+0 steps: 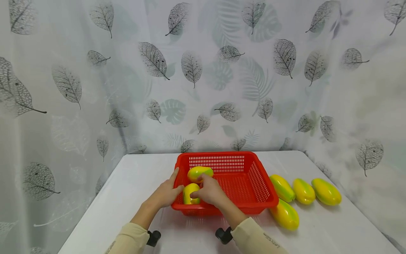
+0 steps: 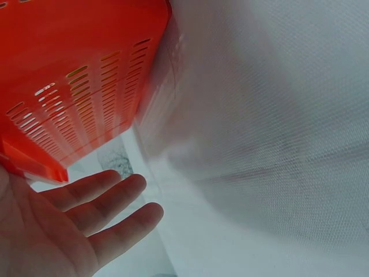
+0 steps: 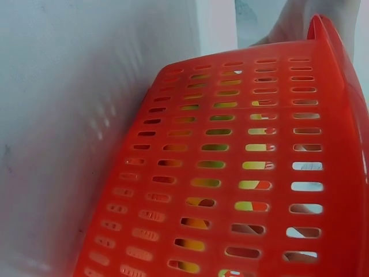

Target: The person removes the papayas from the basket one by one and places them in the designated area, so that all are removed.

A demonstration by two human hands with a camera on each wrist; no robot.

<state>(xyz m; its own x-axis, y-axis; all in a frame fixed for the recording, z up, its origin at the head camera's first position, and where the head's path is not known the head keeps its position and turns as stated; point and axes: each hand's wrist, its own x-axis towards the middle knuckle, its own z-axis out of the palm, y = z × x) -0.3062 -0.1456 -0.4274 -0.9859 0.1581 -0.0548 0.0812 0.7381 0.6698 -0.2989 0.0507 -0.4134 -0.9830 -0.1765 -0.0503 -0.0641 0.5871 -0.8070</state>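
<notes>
The red slotted plastic basket (image 1: 219,153) stands at the middle of the white table (image 1: 330,225). Inside its left end lie two yellow-green papaya-like fruits: the near fruit (image 1: 187,192) by the near left corner and the far fruit (image 1: 197,172) just beyond it.

The left hand (image 1: 165,194) lies over the left rim, its thumb toward the near fruit; in the left wrist view three fingers (image 2: 109,202) stretch out loosely below the rim. The right hand (image 1: 211,191) is partly bent over the inside, thumb at the near fruit and a fingertip beside the far one; whether it grips either cannot be told.

The two fruits look smooth and rounded, so a sideways push could roll one into the other or across the floor of the basket. Weight gathered at the left, plus pressure on that rim, could make the basket tilt or slide. On the right, the near right fruit (image 1: 287,216) and the far right fruit (image 1: 281,188) lie close against the basket; a shove that way could set them rolling.
</notes>
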